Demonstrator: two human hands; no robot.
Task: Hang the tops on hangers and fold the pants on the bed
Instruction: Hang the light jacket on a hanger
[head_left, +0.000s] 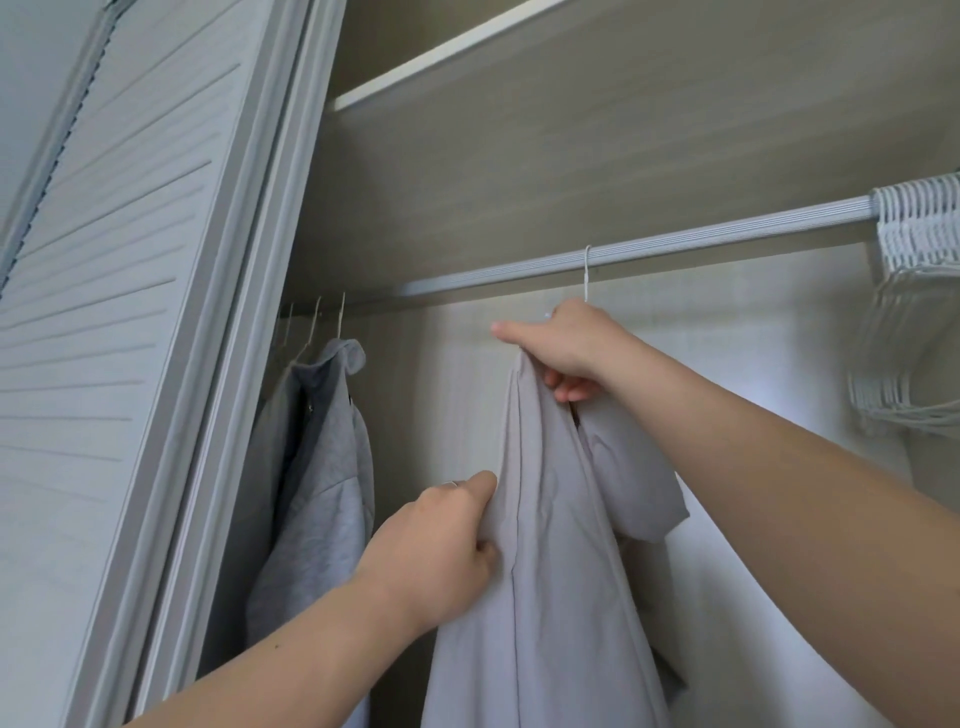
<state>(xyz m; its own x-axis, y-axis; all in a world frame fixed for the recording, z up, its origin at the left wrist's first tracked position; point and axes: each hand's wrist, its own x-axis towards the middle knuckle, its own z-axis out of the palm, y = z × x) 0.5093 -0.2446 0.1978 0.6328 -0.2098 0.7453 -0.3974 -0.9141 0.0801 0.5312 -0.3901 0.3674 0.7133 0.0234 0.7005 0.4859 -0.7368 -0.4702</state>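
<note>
Hooked over the ribbed silver metal closet rail (727, 232) by a thin white wire hanger (587, 273), just below the rail's middle stretch: the pale lilac-grey short-sleeved fabric top (545, 571). Gripped at the neck, directly under the rail, by the right hand (566, 343), thumb stretched toward the rail's left end, fingers curled round the gathered collar and, seemingly, the hanger's shoulder beneath it. Pinched well below the rail by the left hand (441, 540), thumb and curled fingers bunching a fold of the front edge.

Judging by the drape: light, thin, limp, no stiffness at all. Likely to crumple wherever let go and to slide readily on smooth wire. Not fragile, yet liable to stretch at the neckline if tugged hard. Best taken at the collar or shoulder seams, close under the rail, where borne by the hanger. A pull on hem or sleeve likely to drag one shoulder off. Better smoothed downward with a flat palm than yanked.

Toward the rail's left end, three more wire hooks and a heavier grey marl fleece hooded top (322, 467). At the rail's right end, a tight bunch of bare white hangers (919, 223). Left of the rail, a white louvred closet door (104, 312). Above the rail, a white-edged shelf (441, 54). Seating of both shoulders on the hanger: hidden by the hand, cannot tell. Pants and bed out of view.
</note>
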